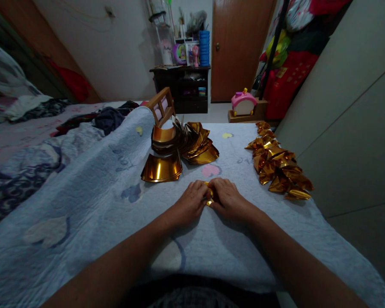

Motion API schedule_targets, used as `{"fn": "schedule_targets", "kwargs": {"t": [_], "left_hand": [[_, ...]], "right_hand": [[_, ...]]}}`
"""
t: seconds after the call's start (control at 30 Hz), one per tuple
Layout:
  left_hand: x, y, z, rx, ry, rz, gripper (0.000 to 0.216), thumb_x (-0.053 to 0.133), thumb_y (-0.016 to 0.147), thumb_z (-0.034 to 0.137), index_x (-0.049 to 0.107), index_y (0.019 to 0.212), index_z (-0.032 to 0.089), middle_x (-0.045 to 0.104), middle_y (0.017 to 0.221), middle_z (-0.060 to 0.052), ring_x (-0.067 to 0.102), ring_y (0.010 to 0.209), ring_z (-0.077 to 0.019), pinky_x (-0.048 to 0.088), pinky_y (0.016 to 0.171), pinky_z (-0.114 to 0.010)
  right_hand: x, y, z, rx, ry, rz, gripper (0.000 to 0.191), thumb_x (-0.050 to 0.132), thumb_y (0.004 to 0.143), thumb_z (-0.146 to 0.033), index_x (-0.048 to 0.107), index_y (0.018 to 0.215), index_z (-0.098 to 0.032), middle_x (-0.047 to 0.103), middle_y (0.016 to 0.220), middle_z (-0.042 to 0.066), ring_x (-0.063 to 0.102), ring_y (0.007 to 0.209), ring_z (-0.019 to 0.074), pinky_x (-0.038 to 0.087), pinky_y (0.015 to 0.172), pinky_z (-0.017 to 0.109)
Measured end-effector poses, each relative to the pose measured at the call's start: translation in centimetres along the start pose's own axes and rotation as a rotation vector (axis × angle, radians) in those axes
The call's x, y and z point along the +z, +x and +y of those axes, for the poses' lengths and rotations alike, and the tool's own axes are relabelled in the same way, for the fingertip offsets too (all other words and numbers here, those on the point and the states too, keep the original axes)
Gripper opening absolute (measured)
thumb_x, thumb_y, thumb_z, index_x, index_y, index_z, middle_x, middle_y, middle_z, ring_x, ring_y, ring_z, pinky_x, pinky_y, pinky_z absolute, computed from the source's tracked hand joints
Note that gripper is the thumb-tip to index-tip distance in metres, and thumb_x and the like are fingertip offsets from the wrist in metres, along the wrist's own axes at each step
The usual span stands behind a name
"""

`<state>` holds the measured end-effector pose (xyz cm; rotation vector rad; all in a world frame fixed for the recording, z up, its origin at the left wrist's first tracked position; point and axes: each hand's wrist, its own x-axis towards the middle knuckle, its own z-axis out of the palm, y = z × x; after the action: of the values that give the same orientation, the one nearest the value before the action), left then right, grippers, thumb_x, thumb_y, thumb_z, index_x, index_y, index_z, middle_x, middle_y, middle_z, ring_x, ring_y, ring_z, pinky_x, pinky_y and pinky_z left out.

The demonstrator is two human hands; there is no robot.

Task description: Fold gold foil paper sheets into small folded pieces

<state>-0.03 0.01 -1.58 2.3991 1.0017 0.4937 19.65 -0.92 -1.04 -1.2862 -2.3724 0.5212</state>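
Both hands meet over the middle of the blue cloth, closed on one small piece of gold foil paper [209,202]. My left hand [194,196] grips its left side with curled fingers. On the other side, my right hand [227,197] pinches the same piece, thumb toward me. Most of the foil is hidden by the fingers. Just beyond the hands lie stacks of flat, curved gold foil sheets [162,168], some fanned out. To the right stands a long heap of folded gold foil pieces [276,167].
A pale blue quilted cloth [115,222] with heart patterns covers the surface. Rumpled bedding and clothes [73,132] lie at left. A wooden frame [162,105] rises behind the sheets. A pink toy [244,103] stands beyond the far edge, and a pale cabinet [349,115] borders the right.
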Motion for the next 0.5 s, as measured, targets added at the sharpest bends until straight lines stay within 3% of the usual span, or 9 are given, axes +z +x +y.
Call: {"fn": "schedule_targets", "kwargs": {"t": [0.37,0.5], "left_hand": [[-0.6,-0.3,-0.3,0.057,-0.048,-0.025,0.019,0.047,0.092,0.004,0.056,0.093,0.021,0.055,0.11,-0.005,0.048,0.105,-0.0218,0.042,0.095,-0.037],[-0.9,-0.3,0.1,0.066,-0.056,-0.02,0.023,0.047,0.087,0.001,0.058,0.095,0.02,0.056,0.11,-0.006,0.049,0.106,-0.0221,0.043,0.096,-0.038]], "right_hand": [[-0.6,-0.1,-0.5,0.016,0.059,-0.035,0.02,0.053,0.088,-0.02,0.049,0.108,-0.02,0.06,0.106,0.01,0.051,0.096,0.0264,0.038,0.083,0.042],[-1.6,-0.2,-0.2,0.036,0.218,-0.056,0.032,0.06,0.08,-0.017,0.047,0.109,-0.02,0.058,0.104,0.008,0.053,0.096,0.025,0.042,0.085,0.04]]}}
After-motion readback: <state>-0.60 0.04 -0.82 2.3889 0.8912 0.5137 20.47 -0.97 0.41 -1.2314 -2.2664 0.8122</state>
